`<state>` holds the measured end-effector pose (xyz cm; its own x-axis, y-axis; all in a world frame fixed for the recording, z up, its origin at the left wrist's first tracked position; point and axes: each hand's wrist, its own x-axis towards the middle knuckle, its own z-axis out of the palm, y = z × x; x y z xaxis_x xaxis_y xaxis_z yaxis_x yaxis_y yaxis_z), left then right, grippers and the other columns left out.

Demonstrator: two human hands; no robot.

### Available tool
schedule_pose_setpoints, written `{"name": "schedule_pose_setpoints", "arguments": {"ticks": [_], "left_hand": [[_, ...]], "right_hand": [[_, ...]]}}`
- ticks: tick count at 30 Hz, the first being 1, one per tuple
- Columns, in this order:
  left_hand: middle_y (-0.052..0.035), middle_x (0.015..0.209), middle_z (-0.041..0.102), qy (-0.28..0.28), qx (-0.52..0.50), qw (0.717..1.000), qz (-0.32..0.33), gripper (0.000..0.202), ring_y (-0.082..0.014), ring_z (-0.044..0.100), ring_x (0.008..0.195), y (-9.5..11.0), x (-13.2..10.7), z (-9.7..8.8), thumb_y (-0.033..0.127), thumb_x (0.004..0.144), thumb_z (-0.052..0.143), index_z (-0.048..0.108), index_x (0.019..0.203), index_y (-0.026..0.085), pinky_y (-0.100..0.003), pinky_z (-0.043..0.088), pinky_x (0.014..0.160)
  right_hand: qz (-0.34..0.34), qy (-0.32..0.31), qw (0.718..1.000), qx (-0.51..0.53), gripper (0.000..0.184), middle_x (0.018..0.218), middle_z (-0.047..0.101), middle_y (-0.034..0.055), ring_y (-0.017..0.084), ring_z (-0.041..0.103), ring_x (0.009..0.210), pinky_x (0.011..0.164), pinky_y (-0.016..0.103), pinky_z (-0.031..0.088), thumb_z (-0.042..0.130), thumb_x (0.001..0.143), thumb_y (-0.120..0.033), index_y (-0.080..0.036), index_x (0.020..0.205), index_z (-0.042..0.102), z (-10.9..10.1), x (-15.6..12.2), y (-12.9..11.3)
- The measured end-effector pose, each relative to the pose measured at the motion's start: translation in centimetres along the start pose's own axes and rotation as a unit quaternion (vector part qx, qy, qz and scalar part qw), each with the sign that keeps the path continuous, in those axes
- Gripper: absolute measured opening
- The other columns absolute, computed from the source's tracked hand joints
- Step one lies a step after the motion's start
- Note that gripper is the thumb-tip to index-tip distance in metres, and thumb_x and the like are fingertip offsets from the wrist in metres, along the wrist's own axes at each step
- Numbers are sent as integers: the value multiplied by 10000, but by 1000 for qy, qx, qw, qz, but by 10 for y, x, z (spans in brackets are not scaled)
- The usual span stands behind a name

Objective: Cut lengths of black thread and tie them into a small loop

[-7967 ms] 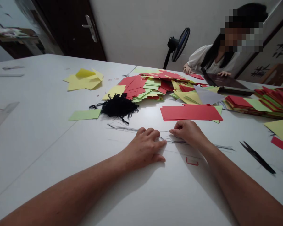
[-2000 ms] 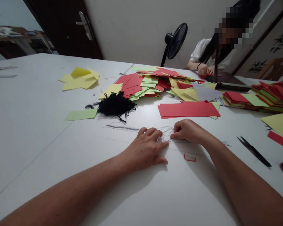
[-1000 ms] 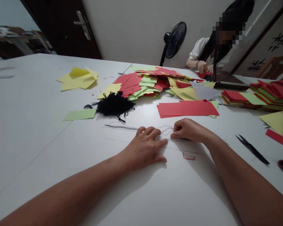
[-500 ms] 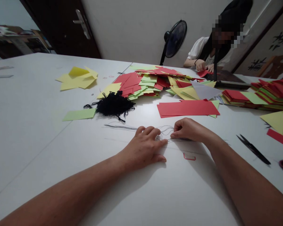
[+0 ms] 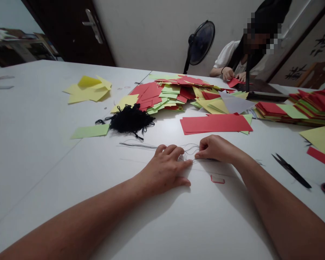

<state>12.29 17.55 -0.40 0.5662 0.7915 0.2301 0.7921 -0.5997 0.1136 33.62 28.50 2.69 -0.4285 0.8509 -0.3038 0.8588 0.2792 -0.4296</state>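
Two hands are placed on a white table (image 5: 43, 151). The left hand (image 5: 165, 169) is pressed flat, its fingers apart; the right hand (image 5: 216, 148) has its fingers brought together, clamped on a thin dark thread (image 5: 141, 146) laid across the tabletop between both hands.

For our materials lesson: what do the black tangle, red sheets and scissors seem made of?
The black tangle looks like soft matte thread, with loose loops. The red sheets seem thin matte paper with crisp edges. The scissors look like dark metal, though the finish is hard to tell.
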Motion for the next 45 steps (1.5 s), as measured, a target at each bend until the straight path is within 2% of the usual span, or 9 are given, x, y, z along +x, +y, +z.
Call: {"name": "schedule_pose_setpoints", "arguments": {"ticks": [20,28,45], "left_hand": [[-129,1249,610,6,0,1000,3,530,-324,526,1135,-1,1,1,649,853,656,673,1239,287,-458,326,929],[-143,1257,611,2,0,1000,-1,656,-327,518,1148,3,6,3,700,841,627,616,1318,250,-456,334,937],[-132,1252,599,1,-3,1000,12,548,-324,517,1139,3,4,-1,668,865,622,660,1247,277,-454,325,932]], "right_hand": [[-1,6,1000,2,286,702,671,-24,145,552,671,561,292,351,767,651,-496,-235,681,654,2,2,2],[-6,1,1000,13,267,665,644,-25,143,521,656,553,288,340,756,643,-468,-230,671,639,2,3,2],[12,6,1000,23,258,657,604,-27,133,483,641,547,280,323,757,649,-442,-222,656,623,0,-1,-3]]}}
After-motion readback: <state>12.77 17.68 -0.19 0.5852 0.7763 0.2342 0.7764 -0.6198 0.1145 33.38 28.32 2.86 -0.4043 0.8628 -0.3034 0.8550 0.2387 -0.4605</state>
